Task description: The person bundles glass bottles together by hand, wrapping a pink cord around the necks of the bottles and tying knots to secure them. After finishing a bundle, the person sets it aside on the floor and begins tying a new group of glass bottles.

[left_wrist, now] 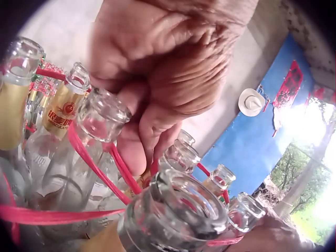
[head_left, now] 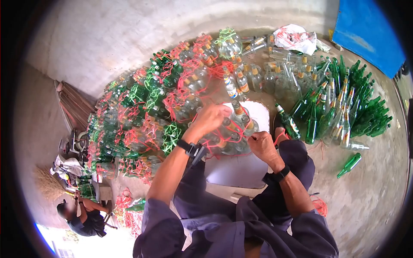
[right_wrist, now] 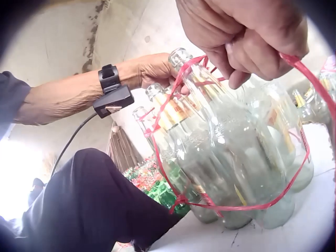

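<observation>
A seated person (head_left: 215, 243) reaches fwd w/ both arms, L forearm (head_left: 171, 170) & R forearm (head_left: 297, 191) bare and angled in twd. ea. other. L hand (head_left: 211, 120), fingers (left_wrist: 133, 156) bent & pointing down, is slightly farther out; R hand (head_left: 263, 148), its fingers (right_wrist: 253, 55) curled in tight, sits nearer the body. Hands are near ea. other but apart; knees (head_left: 297, 155) bent & spread.

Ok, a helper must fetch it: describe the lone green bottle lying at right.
In the head view, find the big cluster of green and clear bottles at right. Below it, on the floor, lies the green bottle. The clear bottle is its nearest neighbour; this one is green, neck pointing lower left.
</observation>
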A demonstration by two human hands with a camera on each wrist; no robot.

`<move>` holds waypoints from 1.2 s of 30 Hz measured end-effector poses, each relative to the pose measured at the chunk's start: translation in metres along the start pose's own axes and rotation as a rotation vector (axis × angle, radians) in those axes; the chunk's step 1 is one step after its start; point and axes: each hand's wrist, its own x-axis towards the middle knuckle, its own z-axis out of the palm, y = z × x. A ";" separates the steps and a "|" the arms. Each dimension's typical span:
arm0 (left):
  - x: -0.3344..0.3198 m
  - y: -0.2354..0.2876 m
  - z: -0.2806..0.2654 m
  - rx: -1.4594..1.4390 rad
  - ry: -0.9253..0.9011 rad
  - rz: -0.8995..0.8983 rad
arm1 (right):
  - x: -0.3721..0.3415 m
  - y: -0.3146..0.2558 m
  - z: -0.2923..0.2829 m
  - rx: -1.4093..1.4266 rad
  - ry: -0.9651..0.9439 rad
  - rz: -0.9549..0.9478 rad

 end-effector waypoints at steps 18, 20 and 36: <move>-0.061 0.022 0.078 0.622 0.493 0.318 | -0.008 0.005 0.002 0.021 0.075 -0.294; -0.061 0.020 0.078 0.610 0.486 0.300 | -0.008 0.008 0.002 0.000 0.055 -0.290; -0.060 0.017 0.080 0.553 0.494 0.298 | -0.020 0.017 -0.010 -0.025 0.042 -0.334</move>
